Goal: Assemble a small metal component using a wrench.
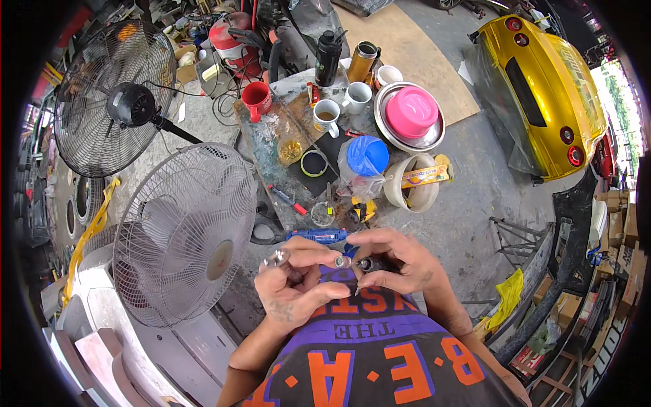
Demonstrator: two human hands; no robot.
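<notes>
In front of my chest both hands are brought close together. My left hand (298, 277) is closed, with a small silvery piece with a round end (342, 261) at its fingertips; its exact kind is too small to tell. A shiny metal ring (277, 257) shows at the fingers of that hand. Facing it, my right hand (405, 263) pinches a slim dark tool (369, 264), mostly covered by the fingers, its tip pointing toward the silvery piece. Just beyond the hands, a blue power tool (319, 235) lies at the near edge of the worktable (261, 156).
On the table stand a red mug (256, 100), white mugs (326, 117), a black bottle (328, 60), a pink bowl (411, 112) and a blue-lidded tub (367, 157). A red marker (287, 200) lies nearer. Fans (186, 237) stand left; a yellow car bumper (546, 98) is far right.
</notes>
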